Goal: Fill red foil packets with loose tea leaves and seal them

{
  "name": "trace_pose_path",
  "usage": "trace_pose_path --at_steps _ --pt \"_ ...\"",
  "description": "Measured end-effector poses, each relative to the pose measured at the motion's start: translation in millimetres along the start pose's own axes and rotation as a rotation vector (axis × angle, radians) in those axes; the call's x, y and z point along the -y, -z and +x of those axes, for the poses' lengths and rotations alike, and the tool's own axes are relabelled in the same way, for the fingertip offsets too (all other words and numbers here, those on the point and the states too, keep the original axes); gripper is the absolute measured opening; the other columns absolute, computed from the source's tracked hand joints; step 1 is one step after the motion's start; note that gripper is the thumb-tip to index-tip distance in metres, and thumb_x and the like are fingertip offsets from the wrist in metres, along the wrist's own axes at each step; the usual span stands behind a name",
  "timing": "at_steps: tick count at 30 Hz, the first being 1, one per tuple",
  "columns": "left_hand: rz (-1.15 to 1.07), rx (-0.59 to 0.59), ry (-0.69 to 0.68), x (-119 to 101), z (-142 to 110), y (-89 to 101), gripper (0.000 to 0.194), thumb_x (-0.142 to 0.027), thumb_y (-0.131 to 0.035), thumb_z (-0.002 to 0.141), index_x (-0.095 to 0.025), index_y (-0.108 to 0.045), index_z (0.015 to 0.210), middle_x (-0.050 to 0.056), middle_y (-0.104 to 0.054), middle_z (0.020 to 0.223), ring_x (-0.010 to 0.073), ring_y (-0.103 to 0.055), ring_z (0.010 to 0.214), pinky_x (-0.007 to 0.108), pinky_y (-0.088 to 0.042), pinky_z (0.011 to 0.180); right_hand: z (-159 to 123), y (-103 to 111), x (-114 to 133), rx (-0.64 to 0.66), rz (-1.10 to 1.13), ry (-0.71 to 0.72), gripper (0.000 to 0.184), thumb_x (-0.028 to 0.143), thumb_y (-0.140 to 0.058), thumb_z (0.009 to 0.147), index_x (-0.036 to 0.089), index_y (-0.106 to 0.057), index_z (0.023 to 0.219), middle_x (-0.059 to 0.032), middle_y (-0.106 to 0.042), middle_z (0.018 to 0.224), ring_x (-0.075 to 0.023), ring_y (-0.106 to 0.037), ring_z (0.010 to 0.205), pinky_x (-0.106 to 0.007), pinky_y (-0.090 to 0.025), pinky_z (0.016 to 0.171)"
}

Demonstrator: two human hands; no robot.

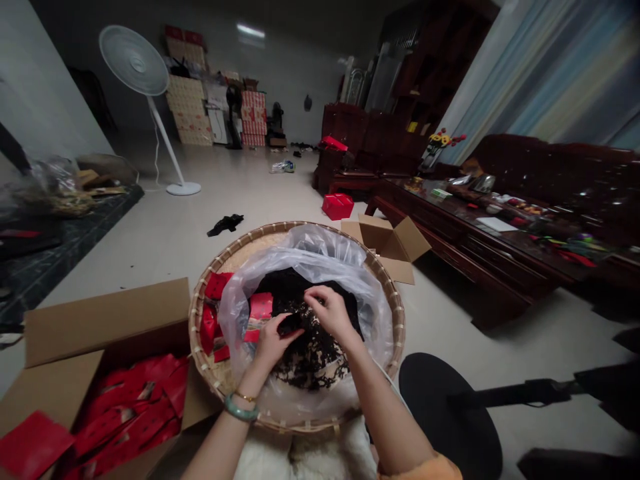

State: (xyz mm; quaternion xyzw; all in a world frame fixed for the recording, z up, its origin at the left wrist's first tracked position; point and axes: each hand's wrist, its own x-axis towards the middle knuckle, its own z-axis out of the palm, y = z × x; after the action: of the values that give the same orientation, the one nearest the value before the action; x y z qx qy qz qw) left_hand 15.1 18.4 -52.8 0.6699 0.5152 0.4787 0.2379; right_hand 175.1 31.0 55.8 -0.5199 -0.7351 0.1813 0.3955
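Observation:
Both hands are over a round woven bamboo basket (199, 327) in front of me. A clear plastic bag (377, 313) lines it, holding a heap of black and pale dried flakes (313, 363) that look like dried black fungus. My left hand (271, 343), with a jade bangle on the wrist, is closed around a black piece (290, 325). Just to its right, my right hand (329, 311) has its fingertips pinched together above the heap; whatever is between them is too small to see. Red printed packets (261, 305) lie beside my left hand, inside the bag.
An open cardboard box (107, 320) full of red packets (143, 400) stands at the left. Another open box (393, 237) and a red box (337, 206) are beyond the basket. A black round stand base (447, 413) sits at right, below a long wooden table (460, 233).

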Motion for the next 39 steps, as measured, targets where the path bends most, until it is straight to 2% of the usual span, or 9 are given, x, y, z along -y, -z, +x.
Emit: trace_pose_path --at_steps 2,4,8,11,17,20,26,30,39 --pt "-0.009 -0.005 0.003 0 0 0.1 0.036 -0.038 -0.073 0.066 -0.017 -0.065 0.095 0.007 -0.071 0.089 0.0207 -0.066 0.081 0.037 -0.052 0.078 -1 5 -6 -0.106 -0.042 -0.03 0.018 0.023 -0.056 0.082 0.022 -0.069 0.095 -0.0072 -0.065 0.104 -0.0212 -0.057 0.1 -0.038 -0.044 0.09" --pt "-0.015 0.004 0.003 1 0 -0.2 0.035 -0.037 -0.072 0.067 -0.017 -0.065 0.095 0.007 -0.071 0.089 0.0207 -0.066 0.081 0.036 -0.053 0.077 -6 7 -8 -0.103 -0.074 0.007 0.021 0.024 -0.058 0.081 0.023 -0.067 0.1 -0.0085 -0.061 0.111 -0.0224 -0.053 0.106 -0.039 -0.042 0.093" --pt "-0.013 0.007 0.009 6 0 -1.9 0.033 -0.031 -0.072 0.066 -0.018 -0.066 0.096 0.007 -0.071 0.088 0.0214 -0.067 0.08 0.036 -0.054 0.075 -22 1 -3 0.128 -0.164 0.162 0.014 0.036 -0.063 0.079 0.027 -0.071 0.087 -0.0063 -0.058 0.113 -0.0259 -0.04 0.123 -0.044 -0.035 0.101" --pt "-0.018 0.001 0.029 8 1 -1.9 0.035 -0.023 -0.072 0.062 -0.018 -0.067 0.096 0.007 -0.072 0.091 0.0225 -0.066 0.083 0.038 -0.053 0.078 -30 -10 -1 0.283 -0.331 0.17 0.028 0.047 -0.067 0.074 0.026 -0.072 0.09 -0.0088 -0.056 0.119 -0.0319 -0.029 0.13 -0.049 -0.03 0.103" --pt "-0.036 0.007 0.016 2 3 5.8 0.034 -0.017 -0.066 0.063 -0.02 -0.068 0.096 0.006 -0.072 0.096 0.0222 -0.066 0.087 0.038 -0.053 0.081 -27 -13 1 0.378 -0.426 0.121 0.033 0.052 -0.061 0.077 0.025 -0.072 0.092 -0.0096 -0.06 0.114 -0.0305 -0.037 0.125 -0.046 -0.034 0.1" --pt "-0.048 -0.001 0.021 -1 4 8.0 0.03 -0.019 -0.066 0.064 -0.02 -0.068 0.095 0.006 -0.072 0.094 0.0221 -0.066 0.086 0.038 -0.054 0.079 -26 -6 6 0.337 -0.45 0.136 0.03 0.049 -0.061 0.079 0.025 -0.071 0.095 -0.0096 -0.058 0.118 -0.0305 -0.035 0.127 -0.044 -0.034 0.099" --pt "-0.067 0.008 0.036 -5 6 7.8 0.026 -0.023 -0.067 0.067 -0.019 -0.07 0.092 0.006 -0.072 0.091 0.0213 -0.067 0.083 0.037 -0.054 0.079 -29 -14 11 0.389 -0.573 0.081 0.043 0.051 -0.057 0.08 0.015 -0.068 0.1 -0.0182 -0.056 0.12 -0.037 -0.031 0.13 -0.049 -0.031 0.099" --pt "-0.07 0.014 0.052 -9 6 11.3 0.028 -0.027 -0.067 0.068 -0.02 -0.07 0.095 0.006 -0.072 0.094 0.0211 -0.067 0.086 0.036 -0.053 0.081 -25 -14 12 0.488 -0.594 0.028 0.04 0.048 -0.055 0.082 0.017 -0.067 0.103 -0.0167 -0.056 0.12 -0.0351 -0.03 0.13 -0.046 -0.032 0.098" --pt "-0.154 0.066 0.087 -7 8 11.2 0.03 -0.02 -0.065 0.067 -0.02 -0.071 0.096 0.005 -0.073 0.095 0.02 -0.067 0.084 0.034 -0.053 0.08 -24 -10 9 0.509 -0.503 0.111 0.04 0.045 -0.066 0.075 0.028 -0.064 0.112 -0.0101 -0.048 0.13 -0.0356 -0.024 0.133 -0.048 -0.028 0.102"
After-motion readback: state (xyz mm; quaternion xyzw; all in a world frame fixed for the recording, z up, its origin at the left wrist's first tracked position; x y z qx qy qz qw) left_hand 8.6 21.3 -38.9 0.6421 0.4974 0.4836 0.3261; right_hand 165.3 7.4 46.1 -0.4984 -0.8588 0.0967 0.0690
